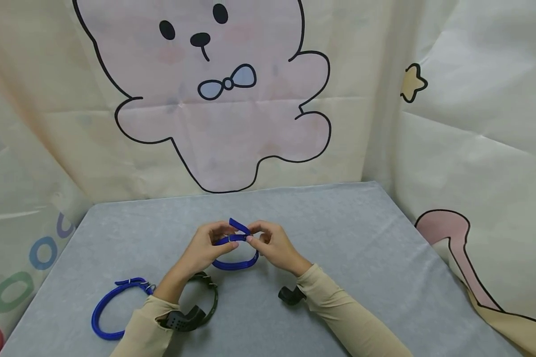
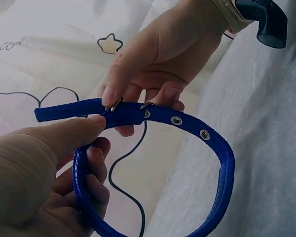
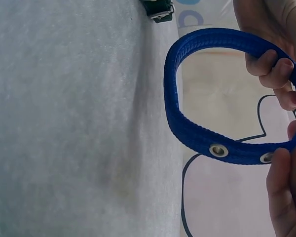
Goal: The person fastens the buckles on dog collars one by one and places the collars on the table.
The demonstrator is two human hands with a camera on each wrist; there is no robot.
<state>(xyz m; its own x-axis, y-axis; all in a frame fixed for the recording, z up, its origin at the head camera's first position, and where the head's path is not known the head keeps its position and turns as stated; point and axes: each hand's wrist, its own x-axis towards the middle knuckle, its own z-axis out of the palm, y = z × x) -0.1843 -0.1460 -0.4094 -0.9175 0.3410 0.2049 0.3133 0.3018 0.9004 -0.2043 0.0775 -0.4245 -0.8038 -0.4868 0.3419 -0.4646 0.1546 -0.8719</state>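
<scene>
Both hands hold a blue collar [image 1: 235, 266] above the middle of the table, bent into a loop. In the left wrist view, the thumb of my left hand [image 2: 44, 158] presses the overlapped strap while its other fingers curl behind the loop. My right hand [image 2: 163, 54] pinches the strap by the metal buckle [image 2: 117, 104], and a free strap end sticks out to the left. Metal eyelets [image 3: 218, 150] show along the band in the right wrist view. Fingers partly hide the buckle, so whether its prong sits in a hole is unclear.
Another blue collar [image 1: 99, 310] lies on the grey-covered table [image 1: 339, 223], left of the left forearm. A dark green collar [image 1: 214, 302] lies beside the left wrist, partly behind it. Printed cloth walls [image 1: 344, 134] stand around the table.
</scene>
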